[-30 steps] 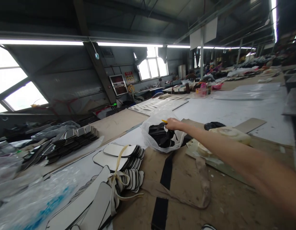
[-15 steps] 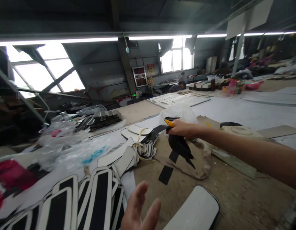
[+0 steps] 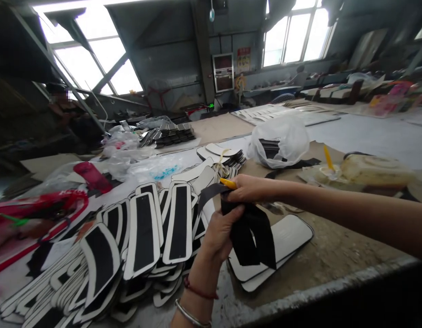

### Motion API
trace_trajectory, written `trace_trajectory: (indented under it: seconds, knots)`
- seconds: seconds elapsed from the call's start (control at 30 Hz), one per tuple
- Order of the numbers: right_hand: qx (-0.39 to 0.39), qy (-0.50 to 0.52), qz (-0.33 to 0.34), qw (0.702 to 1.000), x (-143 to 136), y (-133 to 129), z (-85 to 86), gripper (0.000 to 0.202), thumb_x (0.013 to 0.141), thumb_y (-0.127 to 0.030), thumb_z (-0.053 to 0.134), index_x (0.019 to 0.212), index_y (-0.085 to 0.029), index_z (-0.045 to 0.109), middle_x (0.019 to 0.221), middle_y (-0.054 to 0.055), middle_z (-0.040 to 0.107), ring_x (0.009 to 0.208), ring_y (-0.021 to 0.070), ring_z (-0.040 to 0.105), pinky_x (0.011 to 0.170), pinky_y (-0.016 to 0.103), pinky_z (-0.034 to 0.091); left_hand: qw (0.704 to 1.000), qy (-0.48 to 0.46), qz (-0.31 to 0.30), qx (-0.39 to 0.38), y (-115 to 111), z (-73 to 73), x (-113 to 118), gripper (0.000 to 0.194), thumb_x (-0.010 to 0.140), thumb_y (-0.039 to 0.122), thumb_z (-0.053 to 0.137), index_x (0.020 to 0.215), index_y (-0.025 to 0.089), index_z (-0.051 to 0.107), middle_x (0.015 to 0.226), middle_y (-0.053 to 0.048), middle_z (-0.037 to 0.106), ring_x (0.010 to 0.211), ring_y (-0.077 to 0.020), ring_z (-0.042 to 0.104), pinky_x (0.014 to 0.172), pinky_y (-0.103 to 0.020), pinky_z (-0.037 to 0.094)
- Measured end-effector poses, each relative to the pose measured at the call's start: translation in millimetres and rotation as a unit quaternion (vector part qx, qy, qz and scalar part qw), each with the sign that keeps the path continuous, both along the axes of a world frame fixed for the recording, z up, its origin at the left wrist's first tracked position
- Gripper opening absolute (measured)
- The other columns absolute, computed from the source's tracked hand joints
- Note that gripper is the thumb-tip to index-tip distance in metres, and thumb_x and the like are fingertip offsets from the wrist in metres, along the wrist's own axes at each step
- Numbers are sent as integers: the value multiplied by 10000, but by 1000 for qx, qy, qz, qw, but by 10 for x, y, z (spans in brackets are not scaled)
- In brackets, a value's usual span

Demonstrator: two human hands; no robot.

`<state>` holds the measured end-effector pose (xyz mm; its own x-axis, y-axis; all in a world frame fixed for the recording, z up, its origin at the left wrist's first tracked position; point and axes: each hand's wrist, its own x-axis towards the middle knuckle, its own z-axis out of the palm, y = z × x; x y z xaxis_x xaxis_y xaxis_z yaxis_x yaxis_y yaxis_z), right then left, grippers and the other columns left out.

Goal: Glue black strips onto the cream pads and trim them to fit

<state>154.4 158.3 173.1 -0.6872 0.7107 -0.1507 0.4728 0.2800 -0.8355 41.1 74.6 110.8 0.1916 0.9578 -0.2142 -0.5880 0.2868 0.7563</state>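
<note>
My right hand (image 3: pixel 248 187) is closed around a slim yellow tool (image 3: pixel 228 183), whose kind I cannot make out, and the top of some black fabric-like strips (image 3: pixel 262 232). A curved dark strip (image 3: pixel 209 195) sticks out to the left of that hand. Just below, my left hand (image 3: pixel 219 230) grips the same black strips, thumb on top. Their loose ends hang over white curved panels (image 3: pixel 293 232) lying on the table. To the left, many similar white panels with black centres (image 3: pixel 178 228) lie in overlapping heaps.
A clear plastic bag (image 3: pixel 282 141) with dark pieces stands behind my hands. To the right are a pale glue-like container (image 3: pixel 371 171) and a yellow stick (image 3: pixel 329 158). A tied panel bundle (image 3: pixel 228 155) lies beyond; the table's edge (image 3: pixel 344 282) runs along the lower right.
My left hand has gone from open to gripping the black strips. My right hand has brought the strips and yellow tool nearer, over the white panels. The view has turned left and down.
</note>
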Motion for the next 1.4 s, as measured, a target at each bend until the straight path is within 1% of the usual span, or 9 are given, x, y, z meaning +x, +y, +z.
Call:
trace_trajectory:
  seconds: [0.13, 0.27, 0.47, 0.63, 0.97, 1.07, 1.17, 1.27, 1.4]
  knots:
    - [-73, -9, -29, 997, -73, 4, -9, 278, 690, -389, 647, 622, -171, 488, 468, -81, 408, 404, 53, 344, 373, 177, 268, 999, 10, 43, -12, -67, -16, -113, 284, 695, 168, 723, 960, 93, 655, 771, -65, 708, 661, -162, 656, 640, -248, 514]
    - [-107, 15, -68, 992, -107, -33, -56, 297, 736, -371, 643, 600, -173, 469, 405, -94, 363, 352, 41, 305, 336, 164, 241, 997, 10, 70, -38, -164, -81, -210, 253, 720, 200, 703, 939, 88, 644, 649, -51, 680, 575, -157, 641, 550, -234, 502]
    - [-118, 41, -108, 986, -69, -75, -189, 159, 774, -297, 590, 781, -139, 605, 412, -89, 383, 335, 43, 326, 334, 158, 275, 994, -13, 93, -62, -325, -224, -313, 234, 699, 169, 709, 896, 74, 629, 723, -95, 690, 637, -170, 648, 590, -247, 509]
    - [-78, 12, -152, 985, 31, -262, -149, 155, 738, -290, 599, 766, -138, 614, 423, -98, 339, 345, 44, 304, 334, 162, 275, 989, -35, 127, -70, -465, -296, -381, 202, 678, 170, 721, 839, 106, 616, 648, -20, 625, 631, -146, 618, 629, -260, 504]
    - [-102, -14, -72, 992, 114, -783, -406, 119, 685, -258, 528, 613, -192, 458, 446, -99, 324, 379, 50, 268, 350, 176, 206, 988, -100, 103, -63, -917, -499, -497, 325, 701, 329, 738, 892, 91, 627, 517, 83, 361, 451, -30, 307, 452, -172, 304]
    - [-103, -8, -45, 994, 66, -899, -503, 122, 715, -247, 504, 616, -188, 465, 477, -90, 328, 418, 56, 276, 383, 179, 221, 986, -122, 91, -66, -1014, -530, -418, 247, 699, 331, 738, 729, 135, 590, 524, 79, 338, 453, -37, 278, 446, -180, 291]
    - [-75, 7, -6, 997, 90, -1037, -662, 113, 741, -228, 492, 640, -175, 499, 535, -67, 403, 487, 71, 354, 456, 184, 298, 990, -73, 96, -77, -1085, -534, -376, 359, 700, 326, 734, 532, 173, 456, 476, 75, 323, 431, -41, 242, 431, -193, 278]
    - [-54, -34, 17, 998, 288, -1220, -824, 104, 749, -271, 545, 733, -172, 572, 628, -38, 536, 572, 108, 476, 528, 208, 363, 985, 53, 118, -115, -1186, -588, -424, 368, 648, 337, 764, 502, 185, 462, 406, 77, 341, 394, -50, 279, 423, -207, 294]
    - [0, -186, 58, 981, 749, -1478, -892, 271, 688, -409, 680, 884, -222, 660, 797, 18, 655, 742, 211, 599, 596, 263, 411, 921, 295, 169, -189, -1371, -695, -480, 298, 487, 344, 835, 644, 161, 660, 536, -8, 623, 528, -172, 567, 527, -270, 448]
